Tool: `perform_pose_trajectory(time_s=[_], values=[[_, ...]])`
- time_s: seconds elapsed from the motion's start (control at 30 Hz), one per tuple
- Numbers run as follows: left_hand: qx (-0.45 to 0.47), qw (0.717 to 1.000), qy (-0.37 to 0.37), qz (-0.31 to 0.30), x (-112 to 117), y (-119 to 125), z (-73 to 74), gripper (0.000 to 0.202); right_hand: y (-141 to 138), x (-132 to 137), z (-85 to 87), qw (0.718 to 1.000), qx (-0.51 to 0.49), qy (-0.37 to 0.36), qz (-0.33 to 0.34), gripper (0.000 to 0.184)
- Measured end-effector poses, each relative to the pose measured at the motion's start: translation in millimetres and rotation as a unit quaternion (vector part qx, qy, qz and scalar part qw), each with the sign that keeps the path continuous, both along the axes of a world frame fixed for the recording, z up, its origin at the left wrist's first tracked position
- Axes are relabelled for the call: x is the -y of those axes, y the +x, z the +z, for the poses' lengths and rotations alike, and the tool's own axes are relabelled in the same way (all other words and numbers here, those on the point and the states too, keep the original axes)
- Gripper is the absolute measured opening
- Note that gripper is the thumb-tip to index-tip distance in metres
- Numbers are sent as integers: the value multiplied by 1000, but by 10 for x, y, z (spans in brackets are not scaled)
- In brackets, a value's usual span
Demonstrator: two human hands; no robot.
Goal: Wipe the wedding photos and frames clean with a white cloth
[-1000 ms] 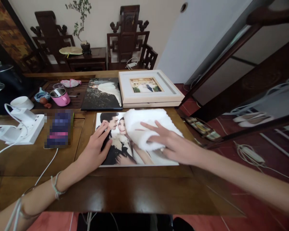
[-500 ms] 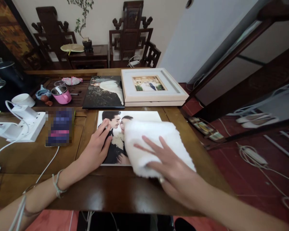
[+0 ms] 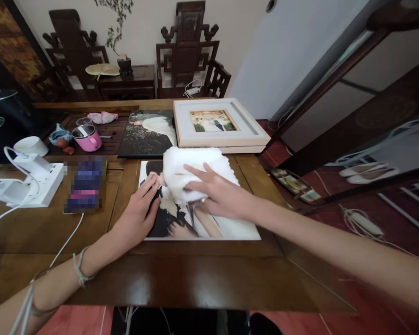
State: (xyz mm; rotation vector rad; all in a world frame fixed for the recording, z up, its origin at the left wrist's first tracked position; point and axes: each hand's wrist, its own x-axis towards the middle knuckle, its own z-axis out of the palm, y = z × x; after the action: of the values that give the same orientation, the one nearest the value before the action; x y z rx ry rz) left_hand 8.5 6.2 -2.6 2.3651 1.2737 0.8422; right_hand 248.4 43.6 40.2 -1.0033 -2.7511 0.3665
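Observation:
A large photo print [image 3: 174,228] of a couple lies flat on the wooden table in front of me. My left hand [image 3: 141,207] rests on its left part, fingers stretched out flat, holding nothing. Over the upper part of the print, my right hand [image 3: 214,188] has a folded, fluffy white cloth [image 3: 199,163] under spread fingers, with the thumb tucked at its near edge. That cloth hides the faces and the top edge of the picture. What lies beneath the right palm cannot be seen.
Behind the print lie a dark photo panel [image 3: 150,135] and a light wooden picture frame [image 3: 206,139]. To the left are a pink mug [image 3: 91,139], a blurred-out phone [image 3: 85,186] on a cable and a white power strip [image 3: 50,186]. The table [image 3: 181,279] ends at the right.
My right hand has moved the white cloth away from me and to the left, from the print's lower right to its upper part. My left hand stays in place.

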Motion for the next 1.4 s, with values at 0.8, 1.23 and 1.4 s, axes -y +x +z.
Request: perform_pose_trajectory(time_s=[0.8,1.23,1.4], values=[[7,1000,-4,-19,-12,-20,-8,48,-181,450,39,999,24,-31,-3,61],[9,1000,8,-14,-9,-28,-25,48,-295,252,28,998,46,-3,-37,60],[-6,1000,2,-11,-5,-28,-11,49,-251,1033,-40,999,-5,-24,-21,53]])
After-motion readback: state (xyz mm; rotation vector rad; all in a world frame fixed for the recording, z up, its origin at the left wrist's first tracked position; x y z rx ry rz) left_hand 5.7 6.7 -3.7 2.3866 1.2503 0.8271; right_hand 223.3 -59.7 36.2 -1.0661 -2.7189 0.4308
